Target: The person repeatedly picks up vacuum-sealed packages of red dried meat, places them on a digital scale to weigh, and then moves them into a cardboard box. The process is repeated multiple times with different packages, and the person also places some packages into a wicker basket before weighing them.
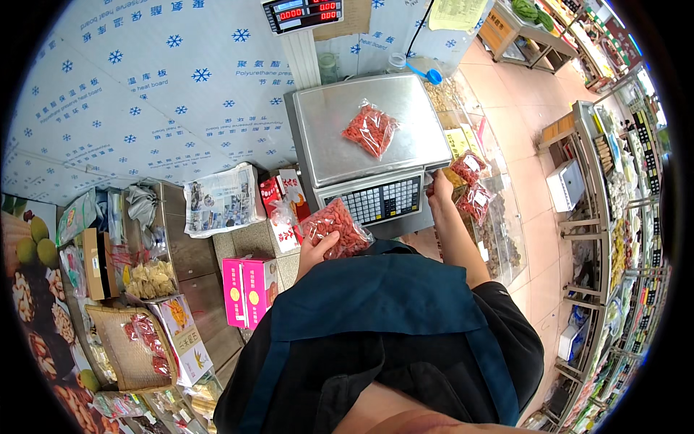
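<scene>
My left hand (pixel 318 250) holds a clear plastic bag of dried red berries (pixel 339 230) in front of my apron. A smaller bag of the same red berries (pixel 371 130) lies on the steel pan of a weighing scale (pixel 320 157). My right hand (pixel 440 187) is at the scale's right front corner, beside the keypad (pixel 379 200); its fingertips are partly hidden, so whether they grip something is unclear. Two labelled bags of red berries (pixel 469 166) (pixel 476 202) lie just right of that hand. The scale's display (pixel 303 15) stands on a post behind the pan.
Clear bins of dried goods (pixel 501 238) line the right side. A blue scoop (pixel 432 76) sits behind the scale. At left are folded newspaper (pixel 221 200), pink boxes (pixel 249 290) and a wicker basket (pixel 116 347) with red bags. Shelves (pixel 593 260) stand across the tiled floor.
</scene>
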Demonstrator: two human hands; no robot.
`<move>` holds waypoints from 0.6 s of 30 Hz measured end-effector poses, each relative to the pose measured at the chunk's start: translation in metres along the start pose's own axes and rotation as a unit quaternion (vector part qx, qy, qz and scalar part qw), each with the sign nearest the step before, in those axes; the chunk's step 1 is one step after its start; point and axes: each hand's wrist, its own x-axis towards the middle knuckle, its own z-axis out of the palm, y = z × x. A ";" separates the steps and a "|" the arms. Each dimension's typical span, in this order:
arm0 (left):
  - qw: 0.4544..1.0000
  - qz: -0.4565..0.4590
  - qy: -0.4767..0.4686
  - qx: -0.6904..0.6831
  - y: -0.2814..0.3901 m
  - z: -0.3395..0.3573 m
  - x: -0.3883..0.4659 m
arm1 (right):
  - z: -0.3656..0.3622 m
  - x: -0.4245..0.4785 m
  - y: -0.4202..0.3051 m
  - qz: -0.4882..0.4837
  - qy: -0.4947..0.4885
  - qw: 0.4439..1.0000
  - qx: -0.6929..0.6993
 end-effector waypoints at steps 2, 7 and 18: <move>1.000 0.006 0.004 0.016 0.001 -0.002 0.001 | 0.001 -0.005 0.005 -0.193 0.066 0.979 -0.003; 1.000 0.009 0.009 0.007 0.005 0.003 -0.004 | 0.054 -0.095 -0.019 -0.544 -0.116 0.819 -0.138; 1.000 0.003 0.010 0.026 0.000 0.002 -0.003 | 0.112 -0.142 -0.020 -0.672 -0.270 0.516 -0.458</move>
